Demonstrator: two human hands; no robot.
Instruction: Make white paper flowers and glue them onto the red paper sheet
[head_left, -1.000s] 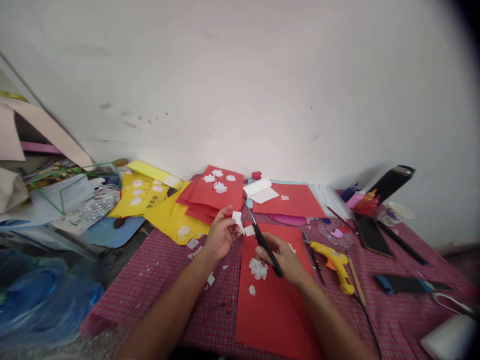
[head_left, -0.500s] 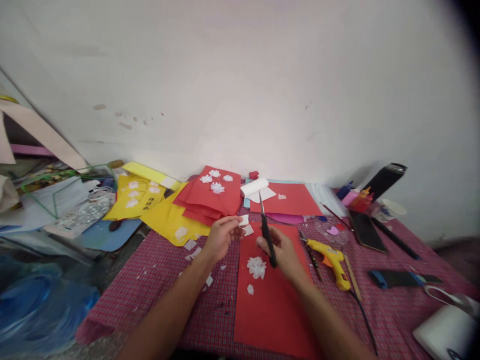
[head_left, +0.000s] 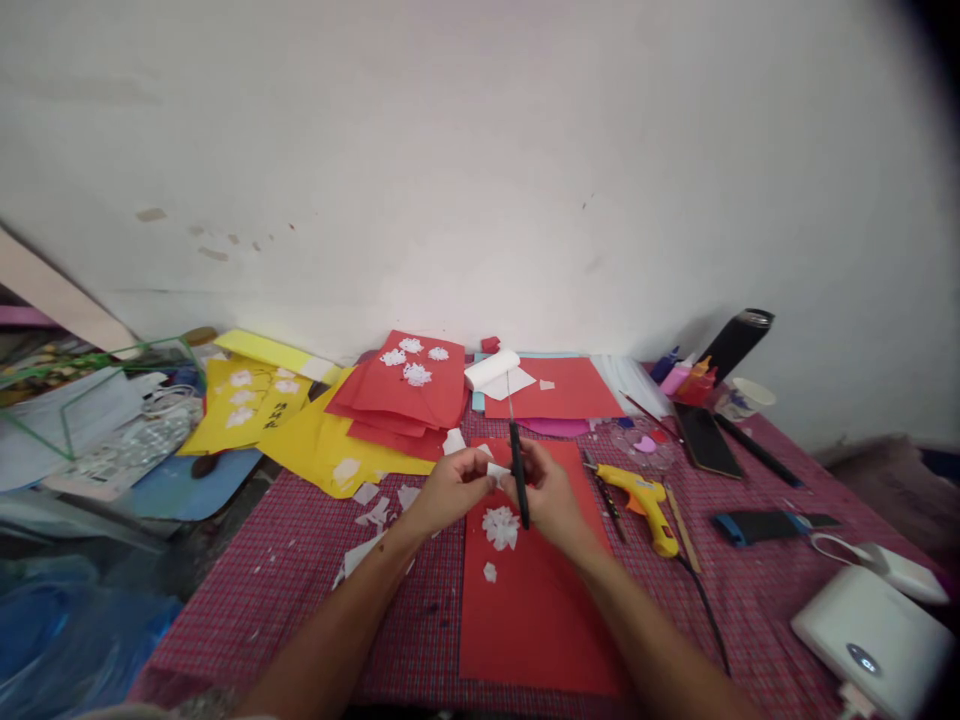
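Observation:
Between the fingertips of my left hand [head_left: 459,488] is a small white paper piece [head_left: 496,472]. My right hand [head_left: 553,492] is closed on black-handled scissors [head_left: 519,470], whose blades point away toward the wall; its fingertips come close to the same paper, and I cannot tell whether they touch it. Both hands are over a red paper sheet [head_left: 536,620]. On that sheet, just below the hands, sits a white ruffled paper flower [head_left: 500,527], with a small white scrap [head_left: 490,572] beneath it.
White paper scraps [head_left: 375,513] lie left of the sheet. A yellow glue gun [head_left: 643,503], utility knife [head_left: 769,526], phone [head_left: 706,440] and power bank [head_left: 874,640] are on the right. Red sheets [head_left: 412,400] with white flowers, a white roll [head_left: 492,369] and a black bottle [head_left: 739,345] stand or lie behind.
My two hands have come together over the red sheet, the left moving in with the paper piece toward the scissors hand. The view has shifted slightly right.

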